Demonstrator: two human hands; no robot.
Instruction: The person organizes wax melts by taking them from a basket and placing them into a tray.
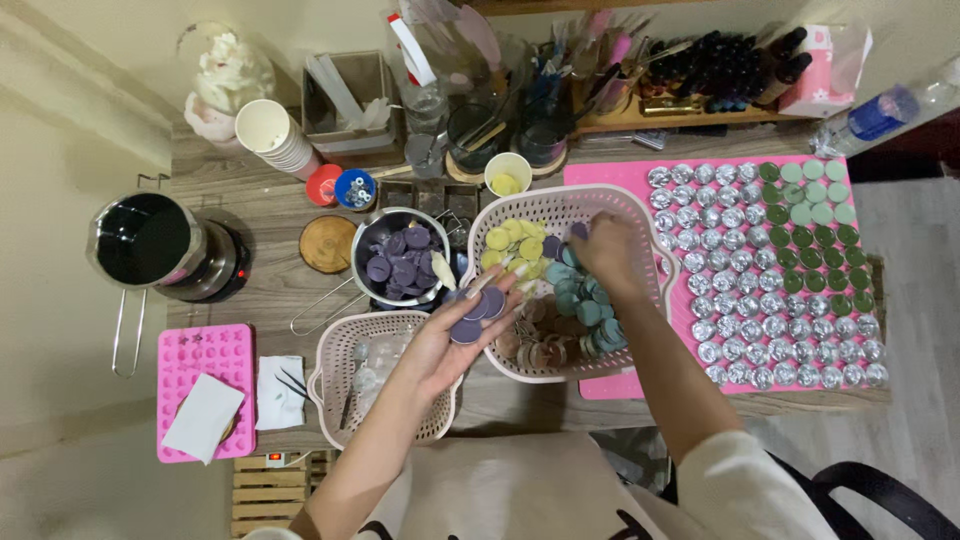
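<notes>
My left hand (455, 335) lies palm up over the table and holds a few purple wax discs (478, 312) on its fingers. It hovers between a small metal pot (400, 255) full of purple discs and a large beige basket (640, 215). The basket holds yellow discs (515, 243), teal discs (590, 305) and brownish discs (540, 345). My right hand (607, 255) reaches into the basket, fingers curled on a purple disc (578, 230) near the far rim.
A pink mat (605, 178) at the right carries rows of silver foil cups (745, 275) and green-filled cups (825, 225). A smaller beige basket (335, 385), a pink mould (200, 355), a black pot on a burner (160, 240), paper cups (275, 135) and bottles (715, 65) surround.
</notes>
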